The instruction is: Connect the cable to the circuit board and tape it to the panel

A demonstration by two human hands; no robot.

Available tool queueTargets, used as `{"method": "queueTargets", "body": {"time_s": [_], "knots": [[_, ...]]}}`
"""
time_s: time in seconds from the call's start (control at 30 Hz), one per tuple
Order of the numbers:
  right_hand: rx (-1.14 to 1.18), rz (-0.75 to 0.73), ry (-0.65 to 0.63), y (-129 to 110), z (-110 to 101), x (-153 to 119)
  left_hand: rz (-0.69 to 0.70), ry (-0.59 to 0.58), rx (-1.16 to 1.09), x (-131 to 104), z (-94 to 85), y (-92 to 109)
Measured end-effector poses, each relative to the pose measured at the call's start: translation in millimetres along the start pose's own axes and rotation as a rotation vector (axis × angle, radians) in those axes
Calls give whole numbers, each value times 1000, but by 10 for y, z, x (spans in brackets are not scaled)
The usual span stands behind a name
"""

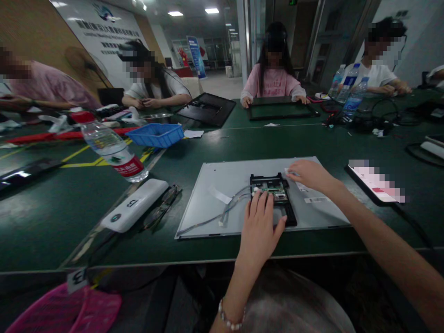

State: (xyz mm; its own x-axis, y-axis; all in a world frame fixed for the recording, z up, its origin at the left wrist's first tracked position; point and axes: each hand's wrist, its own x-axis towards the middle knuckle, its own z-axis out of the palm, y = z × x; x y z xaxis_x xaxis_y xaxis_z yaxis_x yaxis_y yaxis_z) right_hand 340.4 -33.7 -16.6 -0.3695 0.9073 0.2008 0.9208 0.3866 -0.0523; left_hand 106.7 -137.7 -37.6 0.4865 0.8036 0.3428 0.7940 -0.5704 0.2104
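A silver-grey display panel (201,185) lies flat on the table in front of me. On it sits a black plastic bracket (291,210) with a small green circuit board (277,190) inside. My left hand (260,222) rests on the bracket's left and lower side, fingers stretched out and thumb apart. At the bracket's upper right corner, my right hand (310,175) pinches what looks like a small whitish strip (287,171), partly hidden by the fingers. Thin grey cables (225,212) run left from the bracket across the panel, beside a pale tape strip (220,195).
Left of the panel lie glasses (162,208), a white power bank (137,206), a tilted water bottle (113,150) and a blue tray (156,135). A lit phone (376,182) with a cable lies to the right. Several people sit around the table; one holds a black frame (282,117).
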Motion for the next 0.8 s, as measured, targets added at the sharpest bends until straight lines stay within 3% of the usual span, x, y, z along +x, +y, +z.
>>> {"method": "queueTargets", "body": {"time_s": [0.17, 0.4, 0.6, 0.8], "knots": [[-43, -26, 49, 116, 26, -23, -9, -21, 17, 6, -6, 1], [-12, -94, 11, 223, 168, 35, 9, -14, 62, -1, 10, 0], [-48, -42, 42, 166, 191, 76, 18, -1, 77, -14, 34, -15], [-97, -50, 154, -55, 50, 172, 12, 0, 67, -1, 38, -20]]}}
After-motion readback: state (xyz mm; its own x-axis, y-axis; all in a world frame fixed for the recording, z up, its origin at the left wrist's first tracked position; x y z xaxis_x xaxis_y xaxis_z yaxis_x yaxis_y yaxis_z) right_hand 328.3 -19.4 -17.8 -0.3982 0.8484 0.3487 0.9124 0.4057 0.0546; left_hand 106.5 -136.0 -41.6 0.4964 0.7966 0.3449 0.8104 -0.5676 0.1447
